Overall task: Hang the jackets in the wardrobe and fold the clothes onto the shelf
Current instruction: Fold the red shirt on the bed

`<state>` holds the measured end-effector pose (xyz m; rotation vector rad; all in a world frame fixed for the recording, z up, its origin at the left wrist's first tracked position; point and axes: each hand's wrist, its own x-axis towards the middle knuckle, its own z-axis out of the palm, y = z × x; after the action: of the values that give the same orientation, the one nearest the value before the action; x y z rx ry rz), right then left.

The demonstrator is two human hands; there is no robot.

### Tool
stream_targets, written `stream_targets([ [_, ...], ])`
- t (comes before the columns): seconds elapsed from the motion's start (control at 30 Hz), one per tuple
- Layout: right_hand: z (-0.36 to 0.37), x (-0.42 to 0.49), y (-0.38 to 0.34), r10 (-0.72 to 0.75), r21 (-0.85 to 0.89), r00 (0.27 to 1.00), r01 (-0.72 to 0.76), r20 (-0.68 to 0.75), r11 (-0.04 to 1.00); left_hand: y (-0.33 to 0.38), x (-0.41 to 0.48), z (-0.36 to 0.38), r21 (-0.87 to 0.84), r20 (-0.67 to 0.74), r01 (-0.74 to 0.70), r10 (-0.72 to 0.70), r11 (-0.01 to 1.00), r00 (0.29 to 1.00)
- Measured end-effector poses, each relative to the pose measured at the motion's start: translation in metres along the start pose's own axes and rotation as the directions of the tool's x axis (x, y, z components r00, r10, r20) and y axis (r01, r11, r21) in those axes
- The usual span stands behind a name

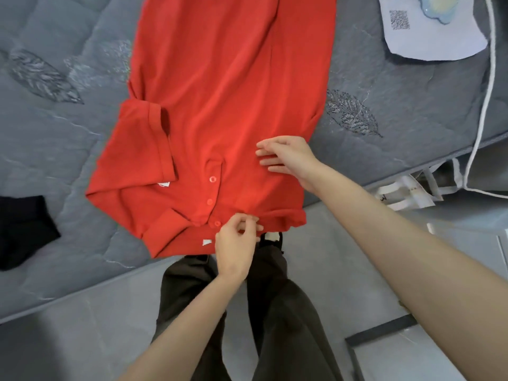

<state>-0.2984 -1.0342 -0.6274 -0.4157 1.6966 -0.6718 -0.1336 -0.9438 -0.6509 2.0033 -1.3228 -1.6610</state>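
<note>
Grey quilted bed (412, 111) w/ leaf stitching is seen under both hands; grey tiled floor (82, 339) is seen past its near edge. Red polo shirt (220, 92) is spread flat on the bed, collar end at that edge. Its collar is pinched by left hand (236, 243) beside the lowest button. Right hand (286, 158) is held on or just over the shirt, fingers straight, nothing gripped. Black garment (24, 229) lies well left of left hand. White QR-coded sheet (428, 31) & white cord (486, 105) lie beyond right hand. Bare quilt is seen either side of the shirt.
</note>
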Motion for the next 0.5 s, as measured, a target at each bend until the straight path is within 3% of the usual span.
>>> stream_targets([
  [0.1, 0.018, -0.008, 0.016, -0.152, -0.054, 0.966, 0.144, -0.211, 0.988, -0.006, 0.006, -0.038, 0.055, -0.053, -0.071, 0.074, 0.996, 0.996],
  [0.2, 0.026, -0.029, 0.043, -0.352, -0.221, 0.837, 0.282, -0.419, 0.934, -0.013, 0.01, -0.079, 0.238, 0.005, -0.305, 0.313, 0.922, 0.95],
  [0.27, 0.032, -0.047, 0.067, -0.459, -0.391, 0.794, 0.305, -0.398, 0.868, -0.019, 0.015, -0.109, 0.451, 0.124, -0.511, 0.515, 0.732, 0.848],
  [0.33, 0.043, -0.063, 0.093, -0.519, -0.591, 0.817, 0.294, -0.252, 0.751, -0.025, 0.025, -0.137, 0.588, 0.287, -0.662, 0.645, 0.465, 0.708],
  [0.4, 0.058, -0.076, 0.118, -0.51, -0.779, 0.856, 0.264, -0.083, 0.569, -0.03, 0.037, -0.163, 0.655, 0.447, -0.717, 0.643, 0.238, 0.622],
  [0.5, 0.087, -0.088, 0.144, -0.478, -0.923, 0.878, 0.201, 0.022, 0.327, -0.034, 0.057, -0.189, 0.701, 0.628, -0.712, 0.5, -0.033, 0.596],
])
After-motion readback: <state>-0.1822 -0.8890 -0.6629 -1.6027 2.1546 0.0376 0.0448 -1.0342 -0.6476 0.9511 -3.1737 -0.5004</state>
